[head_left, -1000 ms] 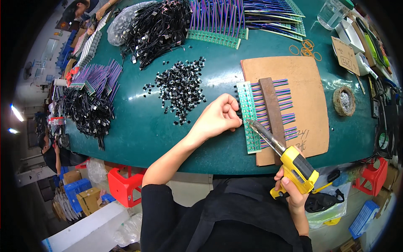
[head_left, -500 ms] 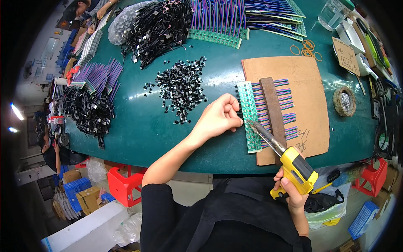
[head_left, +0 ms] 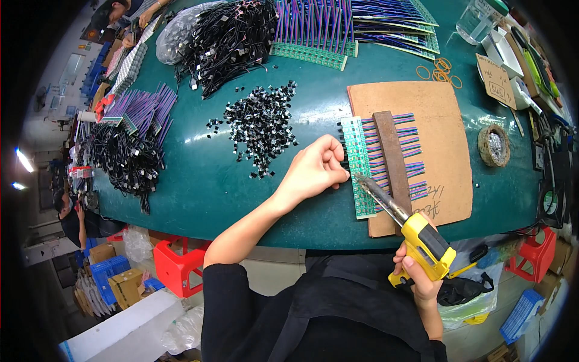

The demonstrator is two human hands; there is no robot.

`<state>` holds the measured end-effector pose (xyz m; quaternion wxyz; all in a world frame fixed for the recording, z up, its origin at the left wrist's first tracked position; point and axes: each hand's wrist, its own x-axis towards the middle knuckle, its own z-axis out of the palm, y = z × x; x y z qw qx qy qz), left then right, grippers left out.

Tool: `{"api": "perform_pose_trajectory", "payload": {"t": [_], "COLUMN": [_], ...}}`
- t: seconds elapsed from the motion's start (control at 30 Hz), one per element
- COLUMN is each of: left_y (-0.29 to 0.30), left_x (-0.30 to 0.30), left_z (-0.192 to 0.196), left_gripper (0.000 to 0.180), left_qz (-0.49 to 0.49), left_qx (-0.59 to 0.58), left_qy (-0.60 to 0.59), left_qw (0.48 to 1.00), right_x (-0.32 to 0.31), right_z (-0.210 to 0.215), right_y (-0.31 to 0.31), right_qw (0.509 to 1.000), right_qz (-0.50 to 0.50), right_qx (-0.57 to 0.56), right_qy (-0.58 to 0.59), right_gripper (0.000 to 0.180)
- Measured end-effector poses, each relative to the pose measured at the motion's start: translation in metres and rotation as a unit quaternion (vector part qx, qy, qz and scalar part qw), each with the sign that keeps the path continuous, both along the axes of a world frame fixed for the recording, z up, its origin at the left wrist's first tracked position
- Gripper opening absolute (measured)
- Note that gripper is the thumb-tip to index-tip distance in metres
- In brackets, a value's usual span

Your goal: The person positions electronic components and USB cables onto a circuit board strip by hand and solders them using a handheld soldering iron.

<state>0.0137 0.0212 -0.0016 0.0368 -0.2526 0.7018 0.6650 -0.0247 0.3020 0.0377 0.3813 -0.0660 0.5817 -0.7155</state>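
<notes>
A green circuit board panel lies along the left part of a brown cardboard sheet, with purple and blue wires running rightward from it. Across those wires rests a rusty flat metal bar. My left hand is closed in a pinch at the panel's left edge, beside a row of small black connectors; whatever its fingertips hold is hidden. My right hand grips a yellow and black soldering gun by its handle. The gun's tip meets or hovers just over the panel near my left fingertips; I cannot tell which.
Left of my hand lies a heap of small black connectors. Black cables and wired panels sit at the back. Rubber bands, a round tin and a jar stand right. Another person works far left.
</notes>
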Motion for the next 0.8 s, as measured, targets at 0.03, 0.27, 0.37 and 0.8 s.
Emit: {"api": "perform_pose_trajectory", "payload": {"t": [0.03,0.27,0.37,0.8], "left_y": [0.0,0.001,0.001,-0.01], "left_x": [0.0,0.001,0.001,0.046], "left_z": [0.0,-0.001,-0.001,0.034], "left_gripper": [0.027,0.027,0.027,0.009], "left_qz": [0.001,0.0,0.002,-0.093], "left_qx": [-0.006,-0.019,-0.018,-0.476], "left_qy": [0.002,0.003,0.004,0.046], "left_qw": [1.0,1.0,1.0,0.873], "right_x": [0.0,0.0,0.002,-0.008], "right_z": [0.0,-0.001,0.0,-0.006], "right_y": [0.0,0.0,0.0,0.004], "right_qw": [1.0,1.0,0.999,0.995], "right_qz": [0.002,0.013,-0.016,-0.054], "right_qx": [0.0,0.003,-0.002,-0.067], "right_qy": [-0.001,0.023,0.03,0.044], "right_gripper": [0.065,0.065,0.063,0.047]}}
